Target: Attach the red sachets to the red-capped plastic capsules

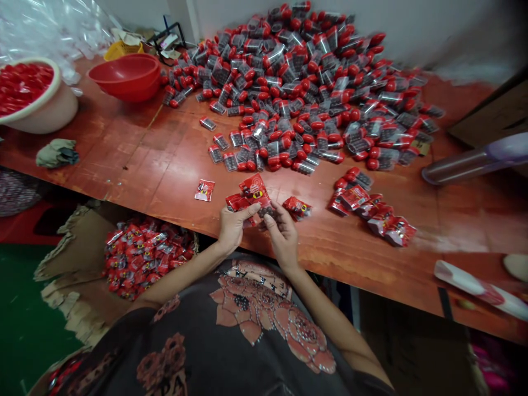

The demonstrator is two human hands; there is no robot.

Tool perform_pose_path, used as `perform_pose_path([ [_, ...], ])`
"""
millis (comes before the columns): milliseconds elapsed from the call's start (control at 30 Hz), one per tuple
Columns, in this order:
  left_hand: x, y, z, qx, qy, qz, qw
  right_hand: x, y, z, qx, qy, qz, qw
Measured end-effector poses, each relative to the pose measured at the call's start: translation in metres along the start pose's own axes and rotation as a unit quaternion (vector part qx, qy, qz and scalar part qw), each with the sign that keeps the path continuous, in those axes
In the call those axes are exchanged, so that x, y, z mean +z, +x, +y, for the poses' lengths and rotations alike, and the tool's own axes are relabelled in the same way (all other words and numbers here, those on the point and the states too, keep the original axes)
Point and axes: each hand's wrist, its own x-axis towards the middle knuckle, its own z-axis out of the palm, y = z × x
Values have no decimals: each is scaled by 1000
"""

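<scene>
Over the table's front edge my left hand [233, 223] is closed on red printed packets [254, 190], its thumb pressed on their lower part. Close beside it, my right hand [282, 234] is closed round a small clear tube of dark balls [267, 211], which meets the packets. Fingers cover much of the tube, so I cannot tell whether it is capped. To the right lies a red packet [297, 208], and farther right a row of bulging red packets [377, 214]. One flat packet [204, 190] rests left of my hands.
A large heap of red-capped clear tubes [289, 82] covers the back of the red table [136, 165]. A red bowl [124, 77] and white tub [66, 107] stand left. Below, a carton [78, 275] holds many red packets. A clear cylinder [457, 165] lies right.
</scene>
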Motion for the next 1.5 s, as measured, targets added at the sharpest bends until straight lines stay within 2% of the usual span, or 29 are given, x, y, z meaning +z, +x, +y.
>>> perform_pose_path([
  [100,3,-5,1,-9,5,10,1000,3,-2,-2,5,11,20,1000],
  [267,6,-5,3,-6,2,-17,1000,5,-3,-3,-2,21,25,999],
  [467,10,-12,-6,-11,-25,-4,1000,4,-6,9,-59,-46,79,994],
  [667,10,-5,3,-7,-3,14,1000,-3,-3,7,-15,-25,39,999],
  [800,12,-5,6,13,18,45,999,1,-7,4,-3,-24,57,998],
  [1000,13,-15,-6,55,-17,72,996,9,-14,7,9,-9,81,997],
  [1167,5,-13,-9,53,28,50,997,3,-8,9,19,14,36,999],
  [1367,-5,2,8,4,87,-9,996,-8,1,5,29,-4,-2,1000],
  [1500,-4,6,18,-9,66,4,998,-9,-1,0,57,29,-10,998],
])
